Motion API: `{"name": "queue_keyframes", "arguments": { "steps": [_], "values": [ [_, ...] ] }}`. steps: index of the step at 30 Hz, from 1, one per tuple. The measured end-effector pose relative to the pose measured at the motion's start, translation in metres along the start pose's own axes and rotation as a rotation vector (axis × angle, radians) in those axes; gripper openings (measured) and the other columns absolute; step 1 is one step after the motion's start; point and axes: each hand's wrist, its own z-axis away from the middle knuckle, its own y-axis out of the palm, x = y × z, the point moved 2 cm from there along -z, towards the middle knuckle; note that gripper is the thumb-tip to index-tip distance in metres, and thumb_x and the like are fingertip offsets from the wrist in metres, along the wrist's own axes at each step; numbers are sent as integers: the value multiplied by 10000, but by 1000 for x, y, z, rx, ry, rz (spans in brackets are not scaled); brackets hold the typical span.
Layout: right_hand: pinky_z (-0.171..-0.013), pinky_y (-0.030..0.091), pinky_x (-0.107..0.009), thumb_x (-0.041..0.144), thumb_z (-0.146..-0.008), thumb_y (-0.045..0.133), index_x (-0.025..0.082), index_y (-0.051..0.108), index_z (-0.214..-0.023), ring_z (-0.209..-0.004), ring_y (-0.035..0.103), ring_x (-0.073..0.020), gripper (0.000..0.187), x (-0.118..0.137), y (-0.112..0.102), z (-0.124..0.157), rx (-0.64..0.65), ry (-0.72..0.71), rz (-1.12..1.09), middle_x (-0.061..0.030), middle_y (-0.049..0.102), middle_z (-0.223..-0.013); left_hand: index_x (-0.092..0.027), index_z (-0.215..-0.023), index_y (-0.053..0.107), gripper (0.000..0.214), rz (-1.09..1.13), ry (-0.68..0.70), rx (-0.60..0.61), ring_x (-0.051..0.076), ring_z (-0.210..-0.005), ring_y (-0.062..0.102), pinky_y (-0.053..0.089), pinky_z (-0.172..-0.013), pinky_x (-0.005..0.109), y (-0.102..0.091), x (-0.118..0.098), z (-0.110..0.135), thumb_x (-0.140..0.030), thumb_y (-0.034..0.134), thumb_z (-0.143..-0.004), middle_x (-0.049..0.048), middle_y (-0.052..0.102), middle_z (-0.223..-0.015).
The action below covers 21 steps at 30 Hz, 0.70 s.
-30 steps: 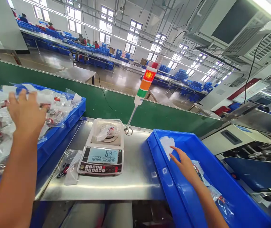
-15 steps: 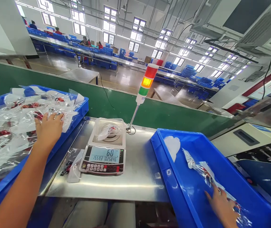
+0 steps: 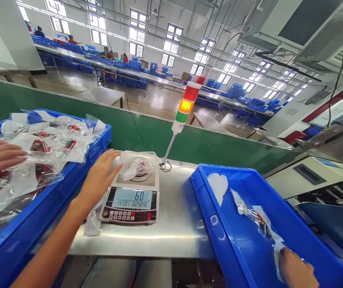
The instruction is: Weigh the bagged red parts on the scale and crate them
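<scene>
My left hand [image 3: 102, 172] is beside the left edge of the digital scale [image 3: 129, 214], fingers apart and holding nothing I can see. On the scale's pan lies a clear plastic bag [image 3: 135, 168] with small red parts. A further bag [image 3: 93, 222] rests on the metal bench, partly behind my left wrist. In the right blue bin [image 3: 219, 236], my right hand [image 3: 297, 268] is curled around the near end of a small plastic bag [image 3: 277, 256]; its fingertips are partly hidden. More bags [image 3: 259, 218] lie in a row beyond it.
Another person's hand [image 3: 0, 156] reaches over the left blue bin [image 3: 101, 140], heaped with bagged parts [image 3: 42, 146]. A signal tower [image 3: 186, 106] with its yellow light lit stands behind the scale, before a green partition [image 3: 147, 128]. A machine [image 3: 315, 172] stands at the right.
My left hand has moved right, from the heaped bin to the scale. My right hand has drawn nearer and closed on a bag. Another person's hand has appeared at the left.
</scene>
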Motion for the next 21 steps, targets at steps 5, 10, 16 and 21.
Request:
{"name": "queue_keyframes", "arguments": {
  "steps": [5, 10, 16, 21],
  "values": [
    [-778, 563, -538, 271, -890, 316, 220, 687, -727, -901, 722, -428, 408, 14, -24, 4, -30, -24, 12, -243, 756, -924, -157, -1243, 630, 328, 34, 11, 205, 300, -1307, 572, 519, -1063, 420, 53, -47, -21, -296, 554, -956, 141, 629, -1369],
    [-908, 554, -585, 470, -878, 336, 223, 719, -873, -1042, 692, -437, 456, 74, -70, 22, -206, -129, -279, -220, 769, -1035, -180, -873, 681, 231, 30, -99, 121, 281, -941, 677, 525, -787, 367, 38, -53, -49, -236, 469, -945, 112, 704, -1016],
    [-1089, 503, -503, 628, -886, 622, 293, 693, -1260, -1245, 656, -311, 507, 265, -192, 95, -86, -562, -949, -76, 709, -1363, -220, -797, 731, 241, 573, -149, 20, 226, -797, 668, 506, -779, 318, -8, -89, -52, -407, 580, -819, 36, 749, -832],
    [-997, 557, -437, 581, -792, 774, 262, 669, -1171, -1063, 720, -254, 506, 396, -236, 126, 332, -844, -1346, -46, 775, -1095, -196, -800, 711, 359, 854, -130, 180, 219, -686, 655, 525, -689, 305, -13, -108, -38, -534, 592, -781, 36, 696, -694]
  ]
}}
